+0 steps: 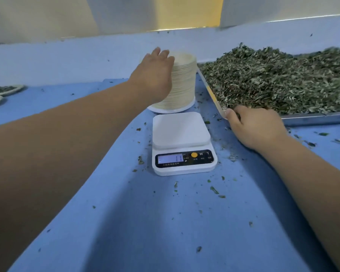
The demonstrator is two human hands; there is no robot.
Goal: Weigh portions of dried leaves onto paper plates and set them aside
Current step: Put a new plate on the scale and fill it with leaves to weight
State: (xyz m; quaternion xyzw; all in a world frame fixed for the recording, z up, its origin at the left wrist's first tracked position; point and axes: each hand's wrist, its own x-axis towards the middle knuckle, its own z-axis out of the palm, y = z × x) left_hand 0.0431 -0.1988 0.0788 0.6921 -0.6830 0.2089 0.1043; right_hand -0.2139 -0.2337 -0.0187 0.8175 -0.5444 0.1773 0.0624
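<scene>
Just under the right hand (257,128) lie the dried leaves (273,81), a loose green heap filling a metal tray (312,117) that runs away to that hand's right. The right hand sits on the tray's near left corner, thumb against the rim and fingers curled down into the edge of the heap. Whether they have closed on any leaves cannot be told, since the fingertips are buried.

The left hand (155,73) is stretched forward with its fingers straight and spread, the palm at the left side of a tall stack of paper plates (185,81) and the fingertips over its top rim. The hand is blurred, so actual contact is unclear. The stack stands just left of the tray's left edge.

Between the two forearms, nearer the person than the stack and just in front of it, sits a white digital kitchen scale (182,142) with its display (170,159) lit.

Well to the left of the left arm rest two filled paper plates (6,89) - each carrying leaves. Everything stands on a blue cloth (145,222), with leaf crumbs (214,190) scattered around the scale and below the right wrist.
</scene>
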